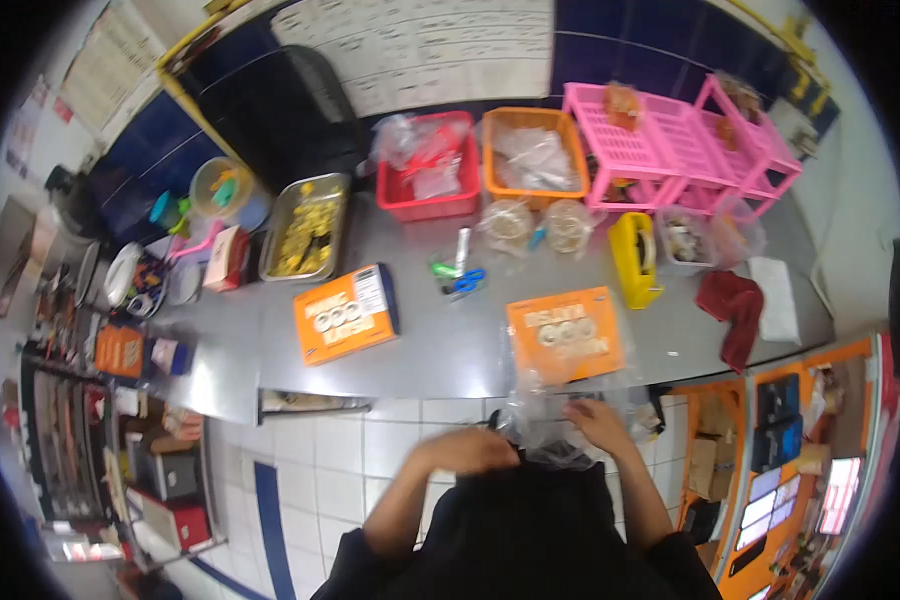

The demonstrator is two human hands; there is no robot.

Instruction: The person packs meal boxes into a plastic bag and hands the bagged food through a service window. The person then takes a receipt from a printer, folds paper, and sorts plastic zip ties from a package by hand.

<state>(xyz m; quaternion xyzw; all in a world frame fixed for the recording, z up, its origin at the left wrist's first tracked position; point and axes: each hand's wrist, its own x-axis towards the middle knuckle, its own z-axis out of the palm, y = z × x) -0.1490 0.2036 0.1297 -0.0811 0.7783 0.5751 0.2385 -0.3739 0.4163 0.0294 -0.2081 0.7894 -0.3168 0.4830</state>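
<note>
At the table's front edge lies an orange box with white lettering, inside a clear plastic bag whose loose end hangs over the edge toward my body. My right hand is closed on the right side of that loose end, fingers bent. Smeared by motion, my left hand is beside the bag's left side, and its fingers cannot be made out. A second orange box with a white label sits to the left on the table.
Blue-handled scissors and a yellow tape dispenser lie on the steel table. Behind are a red basket, an orange basket, a pink rack and a metal tray. A dark red cloth is at right.
</note>
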